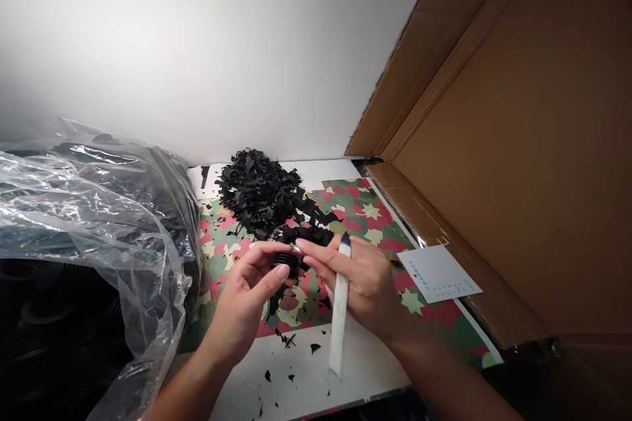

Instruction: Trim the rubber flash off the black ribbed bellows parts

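My left hand (249,293) is closed around a small black ribbed part (285,264), thumb in front and fingers behind it. My right hand (363,279) grips a long pale handle (339,316), which slants down toward me and has a dark blue end near the knuckles. Between the right fingertips a small shiny tip shows, close against the upper right edge of the ribbed part. Just beyond both hands lies a heap of black scraps (259,191).
Clear plastic bags (148,223) holding black round parts fill the left side. A camouflage-patterned sheet (365,200) covers the work surface, with black bits scattered nearer me. A white printed card (439,274) lies at right, beside a tall cardboard wall (518,131).
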Demonstrator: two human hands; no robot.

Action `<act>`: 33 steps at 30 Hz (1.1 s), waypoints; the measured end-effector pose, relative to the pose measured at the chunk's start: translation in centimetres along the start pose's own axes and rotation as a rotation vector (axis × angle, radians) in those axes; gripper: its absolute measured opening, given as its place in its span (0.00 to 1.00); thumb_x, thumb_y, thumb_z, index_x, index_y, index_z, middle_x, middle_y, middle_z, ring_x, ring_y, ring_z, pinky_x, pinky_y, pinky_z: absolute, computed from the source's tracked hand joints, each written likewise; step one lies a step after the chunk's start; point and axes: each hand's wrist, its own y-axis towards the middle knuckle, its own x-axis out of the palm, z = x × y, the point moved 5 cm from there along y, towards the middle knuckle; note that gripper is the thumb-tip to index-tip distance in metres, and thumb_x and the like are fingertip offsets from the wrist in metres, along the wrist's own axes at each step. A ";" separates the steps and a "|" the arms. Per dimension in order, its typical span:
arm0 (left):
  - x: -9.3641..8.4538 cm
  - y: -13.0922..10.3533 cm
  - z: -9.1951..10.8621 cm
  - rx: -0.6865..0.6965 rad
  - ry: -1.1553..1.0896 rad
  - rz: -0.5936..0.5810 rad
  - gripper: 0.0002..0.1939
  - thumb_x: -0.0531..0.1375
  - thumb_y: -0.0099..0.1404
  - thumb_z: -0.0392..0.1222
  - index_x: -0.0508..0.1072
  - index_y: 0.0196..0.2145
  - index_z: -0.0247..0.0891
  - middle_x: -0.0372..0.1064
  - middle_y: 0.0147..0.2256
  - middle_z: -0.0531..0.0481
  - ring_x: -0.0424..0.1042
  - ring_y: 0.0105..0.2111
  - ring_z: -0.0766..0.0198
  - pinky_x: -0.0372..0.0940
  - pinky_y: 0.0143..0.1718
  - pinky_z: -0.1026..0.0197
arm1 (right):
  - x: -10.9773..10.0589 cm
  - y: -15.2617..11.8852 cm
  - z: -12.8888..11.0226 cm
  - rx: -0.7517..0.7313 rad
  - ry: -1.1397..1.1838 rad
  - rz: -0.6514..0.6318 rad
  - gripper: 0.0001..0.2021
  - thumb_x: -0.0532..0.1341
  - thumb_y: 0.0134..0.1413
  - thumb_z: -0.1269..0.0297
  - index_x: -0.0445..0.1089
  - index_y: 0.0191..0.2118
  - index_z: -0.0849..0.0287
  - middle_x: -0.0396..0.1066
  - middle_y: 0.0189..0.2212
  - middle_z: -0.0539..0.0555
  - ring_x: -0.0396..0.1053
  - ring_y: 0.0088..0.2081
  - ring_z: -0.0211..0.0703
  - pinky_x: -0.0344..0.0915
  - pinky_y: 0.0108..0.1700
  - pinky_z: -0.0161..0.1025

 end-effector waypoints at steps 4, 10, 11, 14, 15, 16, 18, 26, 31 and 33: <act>-0.1 0.2 0.0 -0.048 -0.106 0.016 0.15 0.71 0.59 0.45 0.84 0.44 0.41 0.79 0.45 0.45 0.77 0.43 0.58 0.71 0.45 0.63 | 0.0 -0.7 4.5 0.365 -0.136 -0.089 0.14 0.59 0.70 0.59 0.81 0.51 0.52 0.80 0.30 0.55 0.73 0.29 0.45 0.65 0.31 0.38; -0.1 0.5 -0.2 -0.111 -0.299 0.026 0.12 0.71 0.60 0.47 0.83 0.39 0.39 0.79 0.39 0.46 0.79 0.45 0.56 0.72 0.48 0.60 | 0.7 -3.4 11.2 0.804 -0.407 -0.649 0.09 0.64 0.63 0.60 0.83 0.40 0.54 0.81 0.33 0.60 0.76 0.38 0.58 0.60 0.36 0.45; -0.1 0.5 -0.3 -0.109 -0.284 0.028 0.11 0.72 0.60 0.47 0.83 0.38 0.39 0.80 0.39 0.47 0.79 0.45 0.56 0.72 0.47 0.61 | 0.4 -3.2 11.3 0.791 -0.416 -0.625 0.09 0.65 0.62 0.60 0.82 0.39 0.55 0.81 0.33 0.61 0.75 0.41 0.61 0.61 0.40 0.47; -0.1 0.4 -0.3 -0.085 -0.256 0.016 0.13 0.72 0.61 0.49 0.82 0.41 0.43 0.81 0.46 0.45 0.78 0.51 0.55 0.72 0.47 0.60 | -0.4 -2.0 9.6 0.719 -0.237 -0.378 0.12 0.63 0.63 0.54 0.81 0.39 0.54 0.81 0.37 0.62 0.72 0.47 0.63 0.61 0.48 0.53; 0.0 0.4 -0.3 -0.063 -0.255 0.004 0.15 0.70 0.63 0.51 0.82 0.46 0.45 0.80 0.51 0.45 0.76 0.55 0.54 0.72 0.49 0.59 | -0.4 -1.6 8.5 0.715 -0.074 -0.313 0.14 0.62 0.64 0.51 0.80 0.39 0.54 0.80 0.38 0.61 0.72 0.46 0.61 0.63 0.48 0.53; 0.0 0.4 -0.3 -0.030 -0.250 -0.010 0.17 0.68 0.65 0.53 0.81 0.50 0.47 0.78 0.56 0.45 0.73 0.58 0.53 0.71 0.52 0.58 | -0.1 -1.3 7.1 0.718 0.135 -0.279 0.16 0.61 0.64 0.48 0.80 0.40 0.53 0.80 0.39 0.59 0.73 0.44 0.58 0.65 0.46 0.52; 0.2 0.3 -0.1 0.051 -0.221 -0.043 0.19 0.65 0.68 0.55 0.79 0.54 0.50 0.73 0.62 0.47 0.68 0.64 0.54 0.68 0.57 0.58 | 1.3 -0.9 4.0 0.763 0.608 -0.304 0.19 0.63 0.60 0.43 0.79 0.43 0.53 0.80 0.39 0.57 0.75 0.40 0.52 0.69 0.42 0.48; 0.0 0.0 1.1 0.403 0.349 -0.079 0.22 0.66 0.68 0.52 0.77 0.59 0.54 0.70 0.63 0.49 0.66 0.64 0.53 0.63 0.64 0.56 | 3.3 -0.8 -1.2 0.969 1.012 -0.139 0.12 0.68 0.54 0.54 0.77 0.39 0.56 0.75 0.29 0.50 0.69 0.25 0.38 0.68 0.25 0.35; -0.5 -0.1 2.1 0.557 0.486 0.120 0.20 0.76 0.54 0.47 0.85 0.46 0.50 0.81 0.38 0.49 0.77 0.39 0.60 0.73 0.39 0.64 | 2.8 -0.7 -1.2 0.903 0.940 -0.187 0.08 0.67 0.53 0.59 0.74 0.37 0.56 0.74 0.29 0.49 0.68 0.23 0.36 0.67 0.24 0.34; -0.3 -0.1 2.1 0.519 0.410 0.122 0.17 0.77 0.53 0.45 0.86 0.42 0.48 0.81 0.35 0.50 0.78 0.36 0.60 0.74 0.37 0.64 | 3.0 -0.9 -1.4 0.937 1.007 -0.198 0.09 0.68 0.52 0.58 0.72 0.35 0.56 0.71 0.28 0.48 0.67 0.23 0.36 0.67 0.24 0.33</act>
